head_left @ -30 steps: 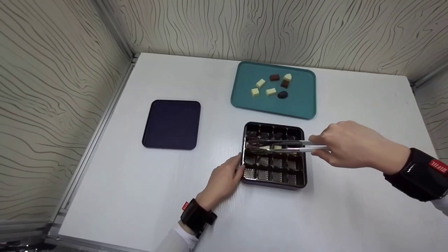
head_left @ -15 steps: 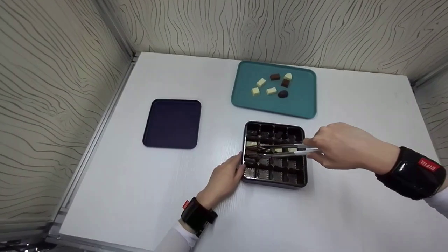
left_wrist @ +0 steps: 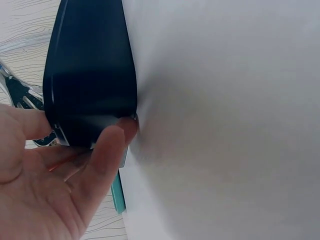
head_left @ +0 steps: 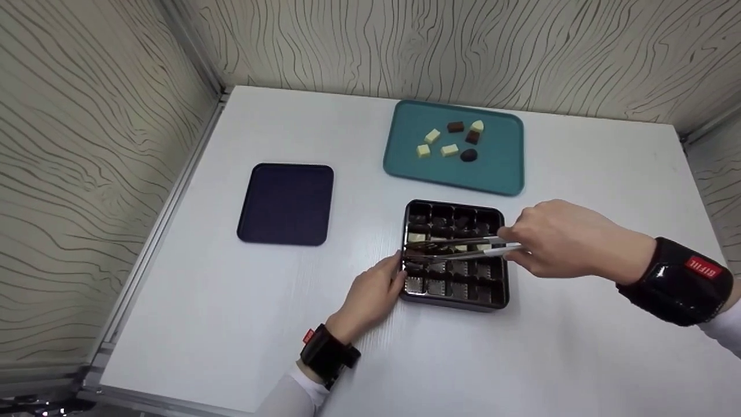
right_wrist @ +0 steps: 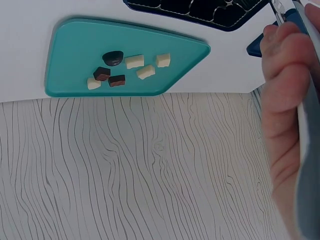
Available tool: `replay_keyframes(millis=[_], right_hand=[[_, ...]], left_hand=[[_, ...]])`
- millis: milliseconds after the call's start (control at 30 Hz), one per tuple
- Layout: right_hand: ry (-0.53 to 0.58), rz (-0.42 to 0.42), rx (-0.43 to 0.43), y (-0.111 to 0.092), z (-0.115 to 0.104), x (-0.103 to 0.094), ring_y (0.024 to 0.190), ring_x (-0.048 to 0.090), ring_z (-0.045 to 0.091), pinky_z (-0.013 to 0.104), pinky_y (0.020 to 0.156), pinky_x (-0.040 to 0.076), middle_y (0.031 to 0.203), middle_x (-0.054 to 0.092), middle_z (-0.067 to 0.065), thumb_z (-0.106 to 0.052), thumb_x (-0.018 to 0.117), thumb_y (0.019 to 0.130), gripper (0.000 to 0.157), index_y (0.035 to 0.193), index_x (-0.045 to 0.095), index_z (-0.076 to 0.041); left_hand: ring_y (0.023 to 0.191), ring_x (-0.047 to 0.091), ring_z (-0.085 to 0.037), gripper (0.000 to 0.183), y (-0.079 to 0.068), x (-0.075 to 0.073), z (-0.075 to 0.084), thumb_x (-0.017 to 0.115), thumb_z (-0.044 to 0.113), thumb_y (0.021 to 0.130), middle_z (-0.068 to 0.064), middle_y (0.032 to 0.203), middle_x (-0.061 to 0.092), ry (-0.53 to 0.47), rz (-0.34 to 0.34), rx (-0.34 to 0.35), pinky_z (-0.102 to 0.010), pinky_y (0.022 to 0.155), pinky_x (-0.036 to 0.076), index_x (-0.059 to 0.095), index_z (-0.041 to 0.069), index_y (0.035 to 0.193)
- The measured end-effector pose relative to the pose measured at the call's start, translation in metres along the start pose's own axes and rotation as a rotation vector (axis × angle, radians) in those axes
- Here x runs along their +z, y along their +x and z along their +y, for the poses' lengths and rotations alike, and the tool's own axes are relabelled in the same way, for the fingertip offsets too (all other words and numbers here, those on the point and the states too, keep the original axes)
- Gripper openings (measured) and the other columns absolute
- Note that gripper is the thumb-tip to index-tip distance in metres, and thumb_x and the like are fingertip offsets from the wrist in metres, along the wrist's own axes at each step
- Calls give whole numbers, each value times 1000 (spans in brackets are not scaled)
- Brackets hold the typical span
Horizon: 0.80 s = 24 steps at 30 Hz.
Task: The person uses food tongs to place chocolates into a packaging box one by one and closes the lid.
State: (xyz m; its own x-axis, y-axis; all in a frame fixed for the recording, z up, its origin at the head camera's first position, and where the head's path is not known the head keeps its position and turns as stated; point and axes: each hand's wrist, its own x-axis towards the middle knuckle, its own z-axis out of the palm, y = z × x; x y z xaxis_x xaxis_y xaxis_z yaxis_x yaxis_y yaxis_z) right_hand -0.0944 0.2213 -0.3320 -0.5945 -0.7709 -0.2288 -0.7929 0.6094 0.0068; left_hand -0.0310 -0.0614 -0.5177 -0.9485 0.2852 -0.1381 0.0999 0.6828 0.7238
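A black divided box (head_left: 454,304) stands on the white table, with cream and dark chocolates in some compartments. At its left side my left hand (head_left: 370,298) holds it; the left wrist view shows the fingers bent around the box's end wall (left_wrist: 92,75). My right hand (head_left: 556,240) grips metal tongs (head_left: 492,246) from the right. The tongs reach across the box, their tips low over the left column, just in front of a cream chocolate (head_left: 415,237). Something brown shows at the tips; I cannot tell whether they pinch it.
Behind the box lies a teal tray (head_left: 399,165) bearing several cream chocolates (head_left: 449,150) and brown ones, with a dark oval chocolate (head_left: 469,155) among them. A dark navy square tray (head_left: 285,202) lies to the left. Wood-patterned panels (head_left: 405,46) rise behind the table.
The tongs' tips have shifted slightly toward the front of the box, uncovering a cream chocolate at the left. My right hand has moved a little left. The left hand stays at the box.
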Motion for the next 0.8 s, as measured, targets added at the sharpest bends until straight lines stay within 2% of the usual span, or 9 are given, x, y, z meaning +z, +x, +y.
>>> replay_keyframes(millis=[200,567,800], right_hand=[[-18,-24,-2,0,-1,-3,55,56,8,35,56,54,65,65,-7,-23,78,91,10,86,73,-16],[-66,7,-32,8,-6,-4,50,40,8,30,50,44,56,48,-6,-18,78,88,27,70,58,-16],[-63,-20,-15,10,-4,-9,50,45,8,32,51,50,57,54,-5,-21,77,88,16,78,67,-14]], left_hand=[[142,59,-32,53,0,0,-1,48,28,111,-15,155,59,-9,-3,-2,-46,123,48,43,5,159],[139,63,-32,49,1,3,-4,48,25,111,-15,150,63,9,32,41,-45,118,52,48,5,156],[138,63,-32,50,0,3,-3,49,25,111,-16,151,63,2,38,38,-46,118,52,48,6,157]])
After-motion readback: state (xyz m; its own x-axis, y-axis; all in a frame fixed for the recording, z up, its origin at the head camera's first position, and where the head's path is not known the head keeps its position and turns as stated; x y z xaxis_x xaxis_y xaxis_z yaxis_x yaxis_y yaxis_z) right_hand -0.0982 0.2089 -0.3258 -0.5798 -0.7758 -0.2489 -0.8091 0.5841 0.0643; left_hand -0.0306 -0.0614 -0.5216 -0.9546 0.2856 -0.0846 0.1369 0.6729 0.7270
